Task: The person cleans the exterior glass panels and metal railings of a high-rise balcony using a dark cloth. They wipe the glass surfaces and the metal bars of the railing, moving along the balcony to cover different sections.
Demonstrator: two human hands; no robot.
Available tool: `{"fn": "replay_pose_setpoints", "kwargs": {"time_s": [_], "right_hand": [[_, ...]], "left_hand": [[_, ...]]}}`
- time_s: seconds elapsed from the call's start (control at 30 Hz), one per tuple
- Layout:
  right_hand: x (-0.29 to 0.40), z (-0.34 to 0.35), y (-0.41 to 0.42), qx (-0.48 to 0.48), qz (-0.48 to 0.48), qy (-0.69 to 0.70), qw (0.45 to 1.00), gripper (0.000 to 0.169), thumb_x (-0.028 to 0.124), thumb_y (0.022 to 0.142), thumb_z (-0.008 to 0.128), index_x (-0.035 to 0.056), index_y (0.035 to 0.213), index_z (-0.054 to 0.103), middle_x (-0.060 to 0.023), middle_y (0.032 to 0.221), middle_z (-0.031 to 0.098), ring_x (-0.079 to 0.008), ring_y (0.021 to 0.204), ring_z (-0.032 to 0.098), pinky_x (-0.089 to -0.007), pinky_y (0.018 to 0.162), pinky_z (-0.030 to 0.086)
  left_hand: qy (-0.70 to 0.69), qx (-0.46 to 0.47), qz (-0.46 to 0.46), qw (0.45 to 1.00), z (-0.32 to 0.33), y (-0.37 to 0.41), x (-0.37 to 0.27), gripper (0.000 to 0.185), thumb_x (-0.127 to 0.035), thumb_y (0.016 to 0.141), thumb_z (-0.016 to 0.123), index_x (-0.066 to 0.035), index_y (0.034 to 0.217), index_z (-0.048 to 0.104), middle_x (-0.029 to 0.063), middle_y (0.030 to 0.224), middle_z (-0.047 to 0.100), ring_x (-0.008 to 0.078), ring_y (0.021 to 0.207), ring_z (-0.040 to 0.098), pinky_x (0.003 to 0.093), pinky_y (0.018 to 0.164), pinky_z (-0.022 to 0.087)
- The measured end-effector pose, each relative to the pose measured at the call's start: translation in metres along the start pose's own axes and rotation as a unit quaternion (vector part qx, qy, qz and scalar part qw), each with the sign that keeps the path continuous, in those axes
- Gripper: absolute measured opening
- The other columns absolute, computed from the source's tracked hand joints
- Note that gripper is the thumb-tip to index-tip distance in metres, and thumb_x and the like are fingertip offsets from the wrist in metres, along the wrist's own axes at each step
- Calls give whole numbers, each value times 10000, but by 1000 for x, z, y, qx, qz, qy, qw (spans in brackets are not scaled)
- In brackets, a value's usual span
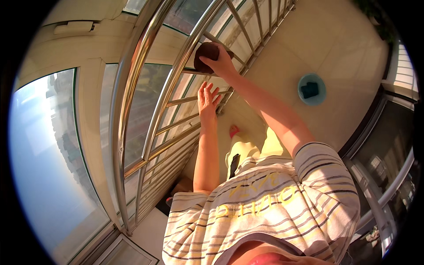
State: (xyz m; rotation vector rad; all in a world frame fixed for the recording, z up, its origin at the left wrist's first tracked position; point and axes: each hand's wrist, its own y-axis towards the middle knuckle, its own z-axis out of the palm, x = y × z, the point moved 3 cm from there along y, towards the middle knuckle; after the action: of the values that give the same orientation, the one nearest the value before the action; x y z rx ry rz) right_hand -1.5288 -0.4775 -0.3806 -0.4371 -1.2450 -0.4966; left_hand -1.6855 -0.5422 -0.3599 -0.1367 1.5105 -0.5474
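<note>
A dark brown cloth (206,57) is in my right hand (220,61), bunched against an upright bar of the metal railing (191,39) beside the windows. Part of the cloth shows on the far side of my fingers. Below it, my left hand (208,101) is raised beside the railing's lower bars with its fingers apart and nothing in it. Whether its fingertips touch a bar, I cannot tell.
On the tiled floor to the right stands a light blue basin (324,94) with a dark teal cloth (309,90) inside. Window panes (49,132) lie behind the railing at left. A glazed door frame (367,124) is at right, and plants (377,23) at upper right.
</note>
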Motion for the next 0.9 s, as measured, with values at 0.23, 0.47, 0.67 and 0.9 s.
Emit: {"fn": "replay_pose_setpoints", "kwargs": {"time_s": [0.23,0.47,0.67,0.9], "right_hand": [[72,-18,-10,-41,-245,-121,961,678,50,822,753,75,1443,483,-166,1267,477,-351,1230,494,-410,1051,428],[-21,-19,25,-2,-233,-172,957,680,124,771,787,84,1385,496,-164,1247,578,-394,1160,532,-434,1016,434],[-89,-68,33,-37,-100,-251,962,477,105,730,776,50,1187,651,-155,1107,606,-373,1077,564,-441,958,485],[34,-86,73,-78,-252,-206,942,635,113,697,800,161,1294,589,-218,1241,519,-423,1219,463,-448,1013,434]], "left_hand": [[-133,89,137,977,63,25,-44,582,-444,1072,450,-100,1525,327,85,1498,436,249,1334,469,419,1105,399],[-107,67,73,989,60,115,4,582,-480,1063,455,-125,1507,333,55,1460,453,210,1306,474,381,1053,425],[-72,49,-83,993,85,138,54,543,-393,1070,483,-117,1504,309,59,1474,434,202,1325,465,348,1046,440],[-37,39,207,977,156,121,-23,548,-334,1078,493,-114,1526,266,83,1484,420,213,1326,469,358,1081,422]]}}
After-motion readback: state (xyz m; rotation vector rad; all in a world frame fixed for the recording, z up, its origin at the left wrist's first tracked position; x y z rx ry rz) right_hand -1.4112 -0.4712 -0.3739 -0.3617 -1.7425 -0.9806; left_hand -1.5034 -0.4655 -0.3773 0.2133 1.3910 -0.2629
